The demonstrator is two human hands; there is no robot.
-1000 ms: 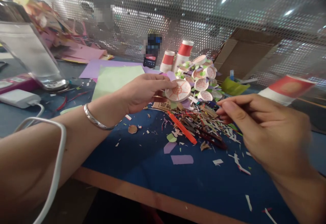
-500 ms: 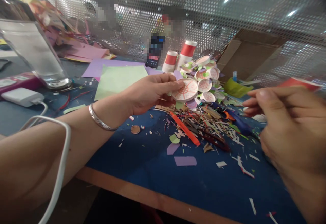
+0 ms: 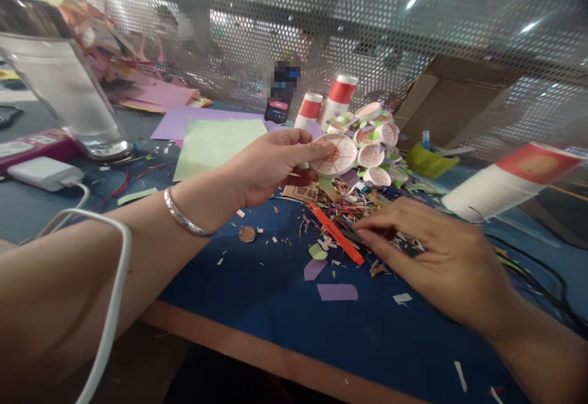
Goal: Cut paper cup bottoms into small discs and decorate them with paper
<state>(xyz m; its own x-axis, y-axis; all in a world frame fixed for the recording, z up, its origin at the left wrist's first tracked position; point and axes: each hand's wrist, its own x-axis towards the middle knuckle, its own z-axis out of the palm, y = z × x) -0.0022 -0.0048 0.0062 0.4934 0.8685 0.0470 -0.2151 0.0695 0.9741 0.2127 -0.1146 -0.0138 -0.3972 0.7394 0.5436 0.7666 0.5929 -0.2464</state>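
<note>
My left hand (image 3: 269, 165) pinches a round white paper-cup disc with a red pattern (image 3: 339, 154) and holds it up above the blue table (image 3: 275, 294). A silver bangle (image 3: 184, 220) sits on that wrist. My right hand (image 3: 436, 257) lies low over a heap of paper scraps (image 3: 362, 208), fingers together and pointing left. Its fingertips touch dark scissors, mostly hidden under the hand, beside an orange strip (image 3: 335, 232). Whether they grip the scissors does not show.
A pile of similar cut discs (image 3: 372, 141) and two red-and-white paper cups (image 3: 326, 104) stand behind. A stack of cups (image 3: 505, 180) lies on its side at right. Green and purple paper sheets (image 3: 215, 138), a clear container (image 3: 68, 98), a white charger and cable (image 3: 46, 174), and a perforated metal screen are also here.
My right hand has dropped from mid-air at the right down and left onto the scraps by the orange strip. My left hand still holds the disc up in about the same place.
</note>
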